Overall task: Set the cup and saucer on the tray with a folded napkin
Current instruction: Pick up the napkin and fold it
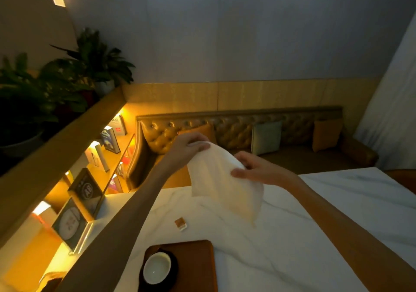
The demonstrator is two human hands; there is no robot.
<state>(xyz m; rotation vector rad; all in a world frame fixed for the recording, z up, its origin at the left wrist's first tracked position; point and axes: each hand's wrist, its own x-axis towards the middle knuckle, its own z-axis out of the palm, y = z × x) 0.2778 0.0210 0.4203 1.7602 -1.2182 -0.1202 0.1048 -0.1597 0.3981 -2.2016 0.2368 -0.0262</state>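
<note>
A white napkin (221,183) hangs in the air above the white marble table (304,235), held by both hands. My left hand (188,146) pinches its top corner, and my right hand (258,167) grips its right edge. The cloth droops loosely toward the table. A brown tray (200,260) lies at the near edge of the table. On its left part stands a cup (156,268) with a white inside on a dark saucer (173,271). My left forearm passes just left of the tray.
A small brown-and-white packet (180,223) lies on the table beyond the tray. A lit shelf with books and framed signs (87,188) runs along the left. A tufted brown sofa (247,134) with cushions stands behind the table. Potted plants (90,59) sit at upper left.
</note>
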